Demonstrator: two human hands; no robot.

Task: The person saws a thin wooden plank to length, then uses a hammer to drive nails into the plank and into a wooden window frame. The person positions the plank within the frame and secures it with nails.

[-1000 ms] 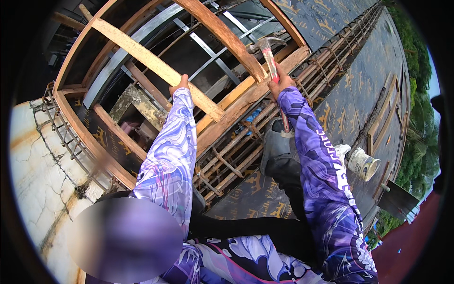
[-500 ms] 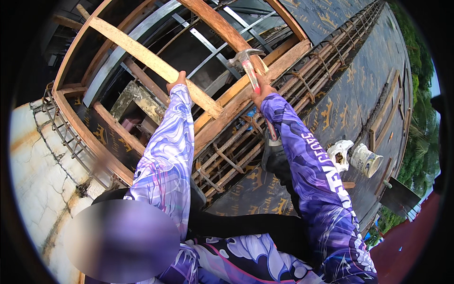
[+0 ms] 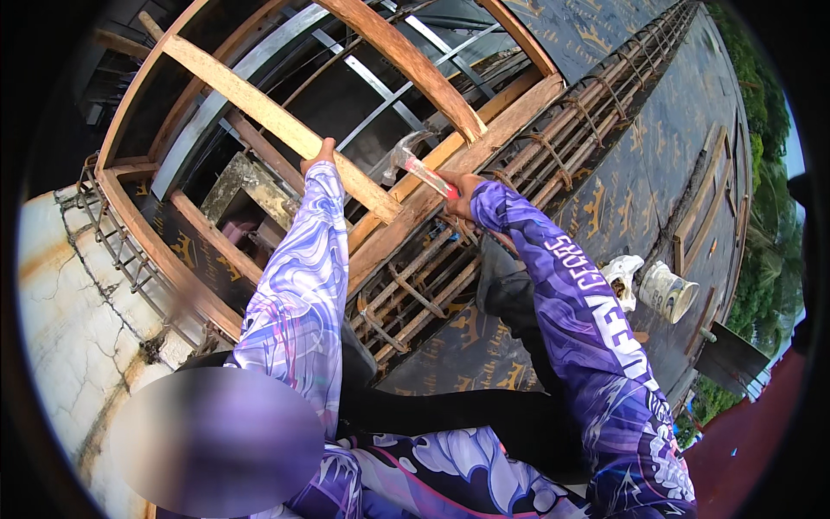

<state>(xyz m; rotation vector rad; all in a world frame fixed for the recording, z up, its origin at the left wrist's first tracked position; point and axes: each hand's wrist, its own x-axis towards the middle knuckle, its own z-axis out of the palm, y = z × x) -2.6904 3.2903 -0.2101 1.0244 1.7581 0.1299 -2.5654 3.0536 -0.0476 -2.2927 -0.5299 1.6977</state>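
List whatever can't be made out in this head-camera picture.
In the head view:
Steel claw hammer with red-and-white handle: part of the grip is hidden by the right hand.
Left hand: most fingertips are hidden by the hand itself and the pale flat wooden plank.
Any nail in that plank's lower end: too small to tell.
Crumpled white bag: contents too small.
Lower left: the blurred oval patch covers what's behind.

Between the pale wooden batten (image 3: 259, 108) and the curved wooden rib (image 3: 402, 56), an open bay is leaving room for a hand to pass downward, though metal studs (image 3: 370, 80) are crossing below. The claw hammer (image 3: 425, 176) is obstructing the bay's near end. Alongside the timber beam (image 3: 510, 125), the rebar cage (image 3: 546, 143) is leaving only narrow gaps.
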